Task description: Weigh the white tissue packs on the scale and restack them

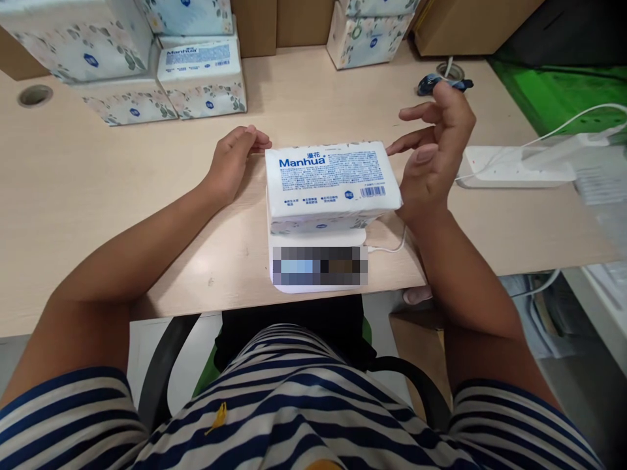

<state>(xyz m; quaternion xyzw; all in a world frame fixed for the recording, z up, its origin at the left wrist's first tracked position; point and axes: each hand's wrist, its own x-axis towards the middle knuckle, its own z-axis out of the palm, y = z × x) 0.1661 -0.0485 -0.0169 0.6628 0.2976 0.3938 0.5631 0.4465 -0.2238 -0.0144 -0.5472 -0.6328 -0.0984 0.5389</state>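
A white tissue pack (328, 179) with blue "Manhua" print rests on a white scale (318, 238), whose display area is blurred out. My left hand (238, 160) lies on the table just left of the pack, its fingers stretched towards the pack's far left corner and holding nothing. Whether those fingertips touch the pack, I cannot tell. Beside the pack's right end my right hand (435, 153) is raised with fingers apart and nothing in its grasp. Its lower edge is close to the pack's near right corner.
Several tissue packs (203, 75) are stacked at the back left, and another stack (369, 39) stands at the back. Cardboard boxes (455, 26) line the rear. A white power strip (519, 166) with cables lies on the right. The table's front edge runs just below the scale.
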